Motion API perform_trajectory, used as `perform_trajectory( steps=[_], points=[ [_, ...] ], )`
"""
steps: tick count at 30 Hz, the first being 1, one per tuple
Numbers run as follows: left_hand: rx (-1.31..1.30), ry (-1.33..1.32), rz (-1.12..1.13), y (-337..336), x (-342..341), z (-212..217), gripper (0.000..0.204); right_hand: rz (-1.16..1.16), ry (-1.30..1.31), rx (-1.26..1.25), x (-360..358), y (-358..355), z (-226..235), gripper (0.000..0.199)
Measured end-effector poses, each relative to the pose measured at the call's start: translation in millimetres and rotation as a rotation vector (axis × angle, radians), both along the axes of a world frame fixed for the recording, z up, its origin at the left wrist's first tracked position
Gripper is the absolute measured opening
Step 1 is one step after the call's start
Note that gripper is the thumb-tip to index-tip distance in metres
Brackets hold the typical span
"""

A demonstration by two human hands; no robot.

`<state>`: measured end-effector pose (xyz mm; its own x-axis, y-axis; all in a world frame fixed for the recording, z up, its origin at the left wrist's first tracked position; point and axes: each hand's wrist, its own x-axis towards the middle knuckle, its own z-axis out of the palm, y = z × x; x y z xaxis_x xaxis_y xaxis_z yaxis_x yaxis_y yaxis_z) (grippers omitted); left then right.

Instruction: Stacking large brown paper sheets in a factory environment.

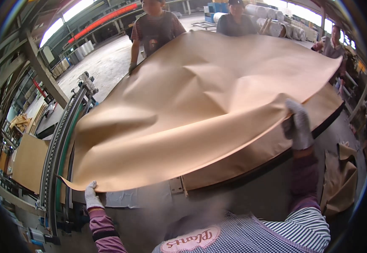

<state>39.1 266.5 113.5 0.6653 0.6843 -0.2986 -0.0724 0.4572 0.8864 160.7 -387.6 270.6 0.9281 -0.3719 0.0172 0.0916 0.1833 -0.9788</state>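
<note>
A broad tan leathery sheet [183, 105] spreads toward 12 o'clock, its long edge [128, 188] pinched by my white-gloved left hand [92, 196] (8) and right hand [298, 124] (3).

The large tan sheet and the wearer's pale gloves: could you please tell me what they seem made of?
Tan sheet: perhaps heavy paper or leather-like material, smooth with a soft sheen; it bends in broad curves and dents.
Pale gloves: probably knitted fabric, judging by the matte, speckled surface; fibre unclear.
</note>
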Motion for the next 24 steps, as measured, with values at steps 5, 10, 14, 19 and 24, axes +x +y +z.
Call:
perform_trajectory(
  steps=[5, 10, 14, 19, 24],
  points=[
    [-0.059, 0.086, 0.067, -66, 11, -5, 0.033, -0.348, -0.254, -0.174, 30, -277, -58, 0.023],
    [-0.083, 0.014, -0.364, -219, 40, -3, 0.021, -0.735, -0.078, 0.254, -1, -377, -117, 0.071],
    [-0.441, -0.081, -0.560, -326, 52, -6, 0.018, -0.439, 0.186, 0.117, -93, -198, -193, 0.075],
    [-0.749, -0.010, -0.558, -359, 50, -45, 0.022, 0.107, 0.507, 0.694, -81, 41, -212, 0.026],
    [-0.616, 0.012, -0.496, -335, 33, -25, 0.028, -0.115, 0.357, 0.251, -16, -4, -295, 0.026]
  ],
)
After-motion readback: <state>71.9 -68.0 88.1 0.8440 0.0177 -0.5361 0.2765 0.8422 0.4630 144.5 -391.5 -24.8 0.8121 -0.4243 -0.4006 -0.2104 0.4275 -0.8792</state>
